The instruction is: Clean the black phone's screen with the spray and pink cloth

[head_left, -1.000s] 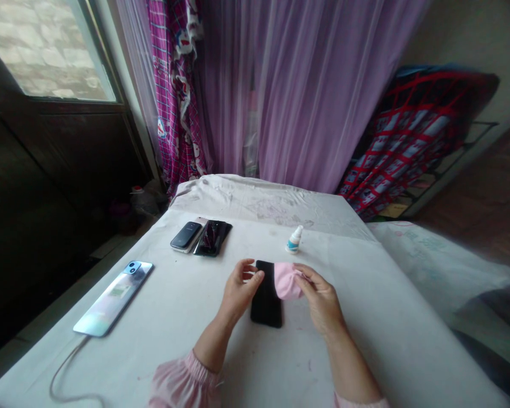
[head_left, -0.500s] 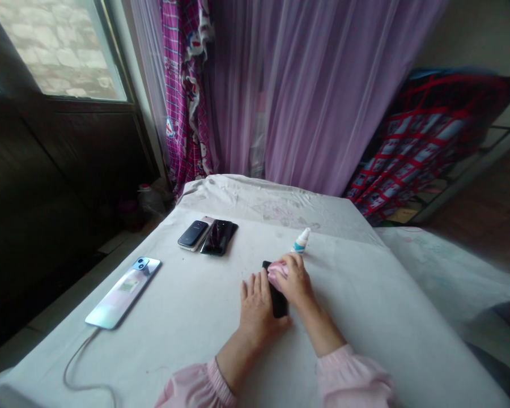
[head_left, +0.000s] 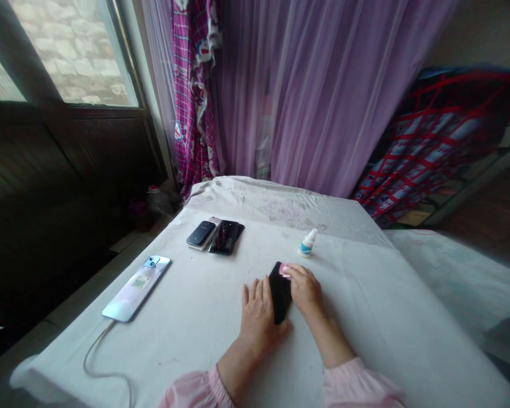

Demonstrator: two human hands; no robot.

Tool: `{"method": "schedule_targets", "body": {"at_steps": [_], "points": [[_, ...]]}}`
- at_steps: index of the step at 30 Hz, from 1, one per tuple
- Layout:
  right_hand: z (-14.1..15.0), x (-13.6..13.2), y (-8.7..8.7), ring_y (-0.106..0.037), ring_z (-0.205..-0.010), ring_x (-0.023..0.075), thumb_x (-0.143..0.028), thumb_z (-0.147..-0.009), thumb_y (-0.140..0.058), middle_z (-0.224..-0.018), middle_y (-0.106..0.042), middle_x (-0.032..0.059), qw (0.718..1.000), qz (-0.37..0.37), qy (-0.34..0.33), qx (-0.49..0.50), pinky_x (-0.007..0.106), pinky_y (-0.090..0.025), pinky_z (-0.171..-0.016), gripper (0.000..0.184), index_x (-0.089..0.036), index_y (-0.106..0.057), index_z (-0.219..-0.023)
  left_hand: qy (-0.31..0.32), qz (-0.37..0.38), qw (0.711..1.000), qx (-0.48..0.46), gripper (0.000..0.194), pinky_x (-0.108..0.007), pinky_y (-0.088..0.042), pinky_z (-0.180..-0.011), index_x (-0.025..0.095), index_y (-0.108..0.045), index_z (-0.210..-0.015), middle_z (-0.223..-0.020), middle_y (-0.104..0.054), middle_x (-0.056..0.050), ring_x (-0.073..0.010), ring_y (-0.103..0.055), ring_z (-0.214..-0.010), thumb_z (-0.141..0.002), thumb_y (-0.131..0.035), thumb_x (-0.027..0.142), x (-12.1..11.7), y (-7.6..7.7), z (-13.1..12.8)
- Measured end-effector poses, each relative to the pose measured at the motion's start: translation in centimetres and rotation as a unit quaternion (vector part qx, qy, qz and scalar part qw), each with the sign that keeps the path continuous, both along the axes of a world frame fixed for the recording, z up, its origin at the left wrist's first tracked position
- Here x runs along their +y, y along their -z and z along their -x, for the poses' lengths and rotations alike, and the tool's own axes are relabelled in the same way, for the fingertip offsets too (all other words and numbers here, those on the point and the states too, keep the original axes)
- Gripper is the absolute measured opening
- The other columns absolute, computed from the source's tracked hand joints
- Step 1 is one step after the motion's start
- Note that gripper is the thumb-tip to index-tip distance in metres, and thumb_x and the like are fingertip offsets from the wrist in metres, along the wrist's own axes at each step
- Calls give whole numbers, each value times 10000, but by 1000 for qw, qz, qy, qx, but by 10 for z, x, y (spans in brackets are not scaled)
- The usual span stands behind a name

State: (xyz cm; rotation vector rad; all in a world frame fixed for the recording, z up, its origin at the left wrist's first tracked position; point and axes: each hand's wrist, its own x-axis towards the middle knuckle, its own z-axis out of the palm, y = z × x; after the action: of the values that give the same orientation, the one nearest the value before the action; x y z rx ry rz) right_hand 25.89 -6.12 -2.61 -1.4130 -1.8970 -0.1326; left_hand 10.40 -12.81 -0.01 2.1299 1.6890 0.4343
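Note:
On the white-covered table lies a black phone (head_left: 282, 300), tilted slightly to the right at its far end. My left hand (head_left: 257, 311) braces it, fingers along the left edge and thumb around the near end. Pinched in my right hand (head_left: 306, 290) is a small pink cloth (head_left: 284, 271), pressed on the phone's far end. Most of the cloth is hidden under my fingers. A small white dropper bottle (head_left: 307, 243) with a blue label stands just beyond my right hand.
Several phones (head_left: 224, 237) lie together at the far left. A pale, shiny phone (head_left: 136, 289) rests nearer, its camera side up, with a cable (head_left: 89, 362) running to the front edge. Purple curtains (head_left: 323, 102) hang behind the table.
My right hand has slid to the right edge of the black phone with the cloth, uncovering more of its surface and the bottle. My left hand stays against the phone. The whole view has shifted slightly.

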Motion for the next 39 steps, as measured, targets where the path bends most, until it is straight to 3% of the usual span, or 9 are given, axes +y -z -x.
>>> {"method": "schedule_targets", "body": {"at_steps": [5,8,13,17,23,27,33,36,39], "points": [[-10,7,-12,-612,-956,228,-59,-847,-398,-1025,-707,76,999,-21,-31,0,394,-497,-898,397,-236,-731,-973,-1,-8,1000,-8,930,-549,-126,-1161,0,-262,-1477,-1488,-375,-219,-372,-292,-1398,-713,-618,394,-1,-1,0],[-12,8,-6,-623,-975,220,-40,-790,-409,-1031,-714,63,998,11,-66,19,392,-511,-911,429,-246,-734,-978,-1,-15,1000,-10,918,-552,-125,-1159,7,-263,-1477,-1486,-380,-218,-372,-294,-1397,-728,-612,406,-1,1,0],[-4,8,4,-663,-935,210,-52,-785,-384,-989,-739,68,997,18,-43,68,376,-551,-867,440,-214,-735,-995,8,-19,1000,0,919,-547,-136,-1163,10,-235,-1484,-1489,-373,-220,-357,-285,-1407,-737,-615,386,-1,2,0],[10,-11,2,-671,-956,204,-24,-787,-380,-1013,-741,61,995,15,-59,80,376,-555,-879,459,-232,-748,-965,15,-48,999,12,878,-524,-193,-1157,0,-251,-1472,-1494,-355,-229,-350,-300,-1402,-756,-604,367,0,8,1],[19,-52,-3,-642,-1047,188,-9,-821,-386,-1120,-714,39,984,26,-159,76,373,-548,-915,512,-274,-697,-1129,9,-117,993,3,833,-509,-261,-1139,8,-231,-1468,-1468,-392,-242,-334,-344,-1384,-798,-575,365,1,25,0],[11,-30,-4,-649,-1014,201,-21,-836,-394,-1103,-721,48,987,28,-144,61,382,-549,-907,472,-260,-725,-1072,12,-100,995,-10,894,-526,-243,-1139,16,-166,-1486,-1489,-359,-238,-337,-327,-1391,-771,-589,348,1,25,1],[2,27,0,-678,-928,204,9,-746,-400,-990,-748,37,996,46,-45,60,385,-557,-879,504,-260,-747,-993,18,-27,999,-19,964,-540,-180,-1154,6,-135,-1498,-1519,-290,-238,-342,-259,-1419,-735,-608,359,0,7,4],[3,25,2,-682,-937,205,-10,-764,-391,-994,-747,44,996,42,-44,66,387,-559,-879,489,-249,-743,-1006,54,12,998,-18,1015,-523,-150,-1168,5,-146,-1498,-1535,-244,-233,-335,-222,-1431,-696,-656,361,-2,0,10],[9,1,2,-678,-970,205,-39,-806,-377,-1027,-741,53,994,31,-85,66,386,-559,-886,467,-244,-740,-1016,82,20,996,-24,1054,-529,-162,-1166,49,-144,-1509,-1541,-234,-218,-337,-208,-1433,-677,-705,371,-4,1,16]]}}
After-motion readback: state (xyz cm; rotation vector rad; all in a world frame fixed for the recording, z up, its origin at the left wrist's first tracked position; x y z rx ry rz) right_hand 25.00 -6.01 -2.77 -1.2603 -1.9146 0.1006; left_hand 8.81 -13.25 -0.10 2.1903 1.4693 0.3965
